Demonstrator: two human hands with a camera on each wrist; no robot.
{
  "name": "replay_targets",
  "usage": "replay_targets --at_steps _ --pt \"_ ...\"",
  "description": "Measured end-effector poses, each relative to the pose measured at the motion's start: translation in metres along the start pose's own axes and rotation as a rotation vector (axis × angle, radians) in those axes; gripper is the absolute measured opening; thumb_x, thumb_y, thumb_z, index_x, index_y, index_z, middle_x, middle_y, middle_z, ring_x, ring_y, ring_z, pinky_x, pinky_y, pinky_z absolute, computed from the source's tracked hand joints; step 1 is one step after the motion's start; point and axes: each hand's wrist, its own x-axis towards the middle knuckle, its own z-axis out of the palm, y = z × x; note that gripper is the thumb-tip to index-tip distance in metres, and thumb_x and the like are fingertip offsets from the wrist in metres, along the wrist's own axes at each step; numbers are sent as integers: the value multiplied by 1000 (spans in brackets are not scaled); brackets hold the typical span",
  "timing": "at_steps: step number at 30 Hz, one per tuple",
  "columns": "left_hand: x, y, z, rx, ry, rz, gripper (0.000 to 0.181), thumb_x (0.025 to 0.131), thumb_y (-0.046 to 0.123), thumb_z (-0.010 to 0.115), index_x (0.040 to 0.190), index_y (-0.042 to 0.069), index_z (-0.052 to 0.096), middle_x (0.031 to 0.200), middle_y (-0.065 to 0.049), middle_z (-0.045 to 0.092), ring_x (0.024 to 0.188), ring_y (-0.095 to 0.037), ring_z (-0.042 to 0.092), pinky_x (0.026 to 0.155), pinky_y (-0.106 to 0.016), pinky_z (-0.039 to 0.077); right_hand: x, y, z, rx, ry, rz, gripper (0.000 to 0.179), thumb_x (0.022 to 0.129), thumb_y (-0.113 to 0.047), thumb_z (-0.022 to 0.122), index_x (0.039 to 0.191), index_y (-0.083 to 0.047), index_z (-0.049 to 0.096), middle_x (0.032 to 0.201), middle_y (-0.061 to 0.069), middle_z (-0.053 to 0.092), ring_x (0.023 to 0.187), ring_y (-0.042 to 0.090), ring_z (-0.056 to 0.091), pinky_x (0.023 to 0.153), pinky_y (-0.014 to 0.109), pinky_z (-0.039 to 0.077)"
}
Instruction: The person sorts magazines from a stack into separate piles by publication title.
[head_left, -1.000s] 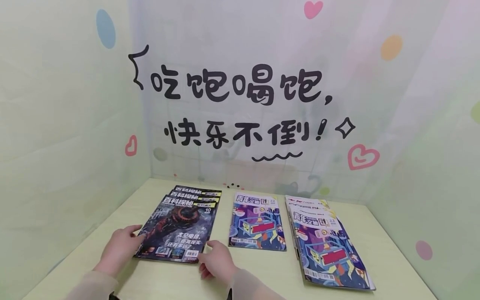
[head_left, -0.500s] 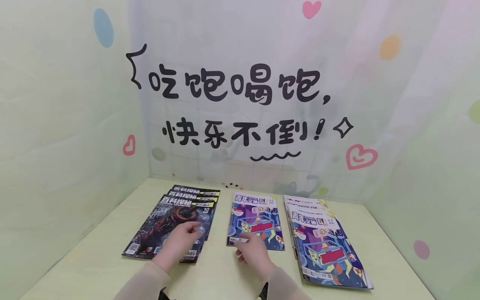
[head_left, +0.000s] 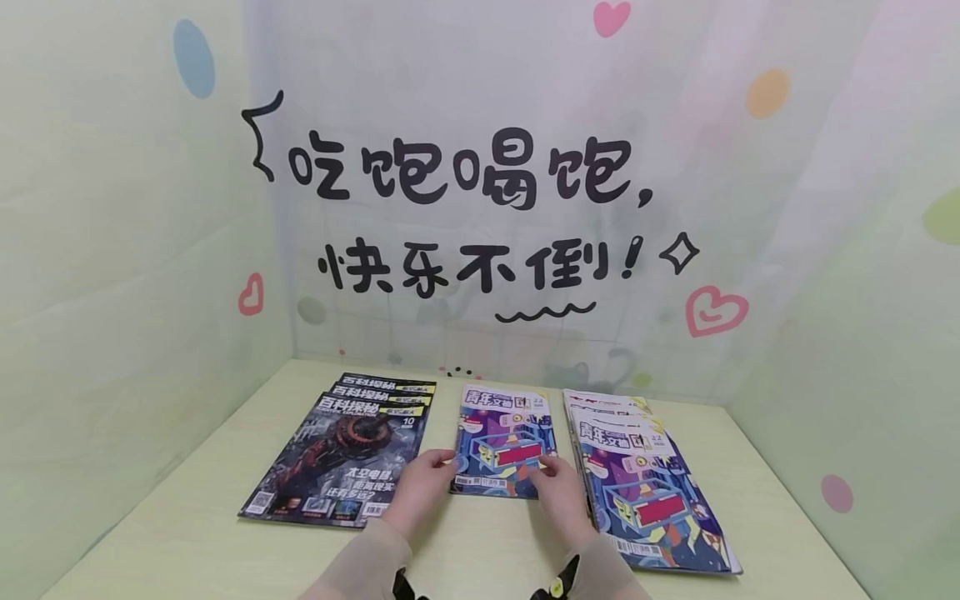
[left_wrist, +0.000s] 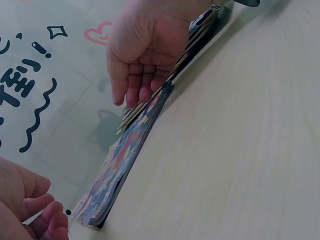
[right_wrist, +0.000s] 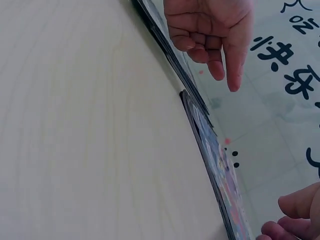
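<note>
A purple-covered magazine [head_left: 504,442] lies flat in the middle of the table, its side edges facing my two hands. My left hand [head_left: 422,490] is at its left edge, fingers extended and loosely bent. On the opposite side, my right hand [head_left: 562,496] has its thumb appearing over the lower right edge of the cover. In the left wrist view the magazine [left_wrist: 120,165] sits between the left hand [left_wrist: 25,205] and the right hand [left_wrist: 150,55]. Neither hand visibly grips it; whether the fingertips touch it I cannot tell.
To the left is a fanned stack of dark magazines [head_left: 330,458], partly behind the left hand. A fanned stack of purple magazines [head_left: 652,500] lies at the right, close to the right hand. Printed curtain walls [head_left: 480,333] enclose the pale table [head_left: 187,467].
Both hands have left the dark stack and moved right to either side of the middle magazine. The front dark magazine shifted slightly left. The head view has turned slightly.
</note>
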Motion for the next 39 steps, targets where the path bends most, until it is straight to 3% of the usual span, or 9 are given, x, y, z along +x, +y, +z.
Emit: replay_targets --at_steps 3,6,10,13,16,20,29,39 --pt "1 -1 11 -21 32 -9 37 92 16 59 121 -6 61 102 -14 66 93 -26 60 85 -45 49 3 6 1 0 35 -8 43 92 -13 61 127 10 55 121 24 59 108 35 57 92 47 49" --pt "2 -3 20 -8 77 -29 40 91 16 60 124 -6 59 105 -16 65 98 -30 60 88 -48 48 5 12 3 -16 50 -10 46 91 -14 61 130 10 52 131 27 54 121 40 51 98 52 44" --pt "3 -6 27 86 113 -63 41 91 19 59 126 -3 59 116 -20 63 109 -40 56 95 -53 43 6 17 6 -101 72 11 50 89 -16 63 132 9 52 130 27 54 121 42 49 99 53 43" --pt "2 -7 30 136 100 -86 42 92 19 58 128 -1 58 124 -20 61 114 -44 50 98 -56 39 6 17 7 -171 102 28 52 87 -17 65 129 10 53 125 28 57 122 48 45 100 58 39" --pt "3 -7 32 142 86 -102 42 91 18 58 129 0 58 127 -19 59 113 -44 48 98 -56 38 5 16 8 -211 129 44 53 85 -19 66 127 11 54 122 29 58 125 52 39 102 62 33" --pt "3 -6 32 146 94 -96 39 90 13 59 128 1 60 126 -19 60 114 -43 49 98 -55 39 4 15 9 -236 139 48 52 85 -19 66 127 11 55 122 28 58 121 50 44 100 61 36" --pt "0 -11 29 26 89 -75 38 89 2 53 126 -6 57 121 -22 59 116 -40 52 98 -53 42 -3 12 6 -154 97 52 51 87 -14 63 130 12 51 126 28 56 119 44 49 99 54 41" --pt "-9 -8 27 -49 93 -75 47 87 0 53 131 -14 48 126 -30 54 121 -45 48 102 -55 38 -5 10 -1 35 86 63 54 89 -8 57 133 18 41 133 35 46 124 45 44 103 54 38"
